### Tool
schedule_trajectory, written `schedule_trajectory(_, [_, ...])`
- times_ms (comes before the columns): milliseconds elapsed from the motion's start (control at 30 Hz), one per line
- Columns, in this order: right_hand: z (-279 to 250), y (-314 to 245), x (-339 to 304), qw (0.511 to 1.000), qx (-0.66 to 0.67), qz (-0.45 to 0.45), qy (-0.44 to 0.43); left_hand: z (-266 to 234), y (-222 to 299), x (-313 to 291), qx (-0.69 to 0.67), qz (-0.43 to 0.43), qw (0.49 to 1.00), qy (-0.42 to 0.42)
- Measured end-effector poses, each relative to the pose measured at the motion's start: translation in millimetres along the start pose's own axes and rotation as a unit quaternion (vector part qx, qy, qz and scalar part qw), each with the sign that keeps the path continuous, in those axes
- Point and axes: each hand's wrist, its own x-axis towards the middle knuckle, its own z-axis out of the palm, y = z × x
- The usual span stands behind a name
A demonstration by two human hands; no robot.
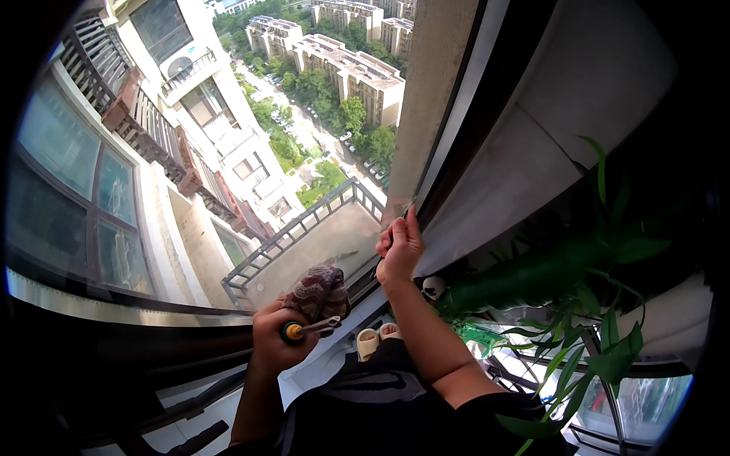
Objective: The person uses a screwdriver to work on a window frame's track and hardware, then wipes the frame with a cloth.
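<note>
My left hand [275, 336] is closed round a bunched brown patterned cloth [313, 295] and a hand tool [295, 330]. The tool has a yellow and black handle and a short metal shaft; its exact kind is unclear. In front of me, my right hand [401, 257] is raised to the edge of the window frame [441, 171]. Its fingers are curled in a pinch, with the index finger pointing up along the frame. Something small and dark shows at the fingertips, too small to name.
A large window pane [327, 235] faces me, with a railed ledge [304, 222] and tall buildings beyond it. On the right stand leafy green plants [608, 349] and a thick green column [517, 281]. My feet in pale slippers [368, 343] are on a tiled floor.
</note>
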Motion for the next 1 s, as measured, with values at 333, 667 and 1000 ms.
schedule_trajectory(333, [-1.9, -14.8, 6.2, 0.997, 0.044, 0.059, 0.009, -0.4, -3.4, -1.1, 0.008, 0.016, 1.000, -0.002])
schedule_trajectory(667, [-1.7, -13.7, 4.1, 0.999, 0.021, 0.028, -0.013, -1.9, -2.5, 0.2, -0.003, 0.020, 1.000, -0.013])
schedule_trajectory(1000, [5.7, -13.6, 0.8, 0.996, 0.045, 0.070, 0.024, -2.3, -3.4, -0.9, 0.001, 0.020, 1.000, -0.012])
